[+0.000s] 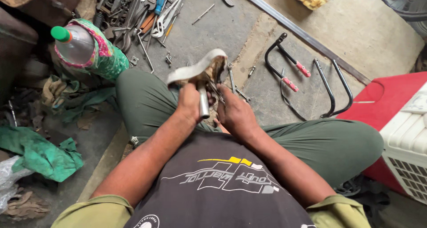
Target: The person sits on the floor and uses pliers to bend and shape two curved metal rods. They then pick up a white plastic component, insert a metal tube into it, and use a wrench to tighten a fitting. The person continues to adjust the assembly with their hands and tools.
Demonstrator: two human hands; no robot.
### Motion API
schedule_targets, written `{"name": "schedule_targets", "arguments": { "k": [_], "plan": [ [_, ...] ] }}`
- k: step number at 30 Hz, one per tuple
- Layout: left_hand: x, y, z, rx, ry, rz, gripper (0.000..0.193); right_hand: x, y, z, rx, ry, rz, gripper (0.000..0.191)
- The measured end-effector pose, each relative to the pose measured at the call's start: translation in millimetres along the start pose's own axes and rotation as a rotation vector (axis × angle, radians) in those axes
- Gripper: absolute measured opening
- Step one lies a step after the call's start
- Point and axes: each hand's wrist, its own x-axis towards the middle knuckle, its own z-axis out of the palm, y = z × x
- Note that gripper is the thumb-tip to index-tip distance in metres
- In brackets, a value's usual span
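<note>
The left hand (189,102) grips a metal post (203,102) under a worn bicycle saddle (195,68); the right hand (235,114) touches the saddle's underside; a bottle (84,45) in a floral cover stands left; tools (147,14) lie scattered on the floor (356,28); green rags (40,152) lie nearby.

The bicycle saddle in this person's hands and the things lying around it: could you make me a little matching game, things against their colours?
Things:
1. bicycle saddle
2. seat post
3. bottle cap
4. crate

Colours:
a. red
b. shiny silver
c. green
d. pale cream

Pairs: 1-d, 2-b, 3-c, 4-a.

The left hand grips the seat post; the right hand works at the underside of the saddle.
</note>
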Motion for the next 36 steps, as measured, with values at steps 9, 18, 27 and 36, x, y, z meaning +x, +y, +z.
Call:
{"name": "schedule_targets", "arguments": {
  "k": [9,18,27,36],
  "plan": [
    [5.8,9.1,-5.5,-0.039,0.034,0.03,0.04,-20.6,-10.4,-23.3,-0.038,0.288,-0.092,0.05],
    [-3.7,8.9,3.7,0.089,0.049,0.064,0.042,1.2,-14.1,-21.4,-0.101,0.077,0.011,0.055],
    [9.7,0.8,-13.0,0.031,-0.053,0.012,0.042,7.9,-18.7,0.0,-0.006,0.065,-0.084,0.047],
    [6.1,7.8,-6.5,-0.043,-0.053,0.007,0.037,-15.2,-11.7,-22.8,0.051,0.422,-0.199,0.045]
  ]
}}
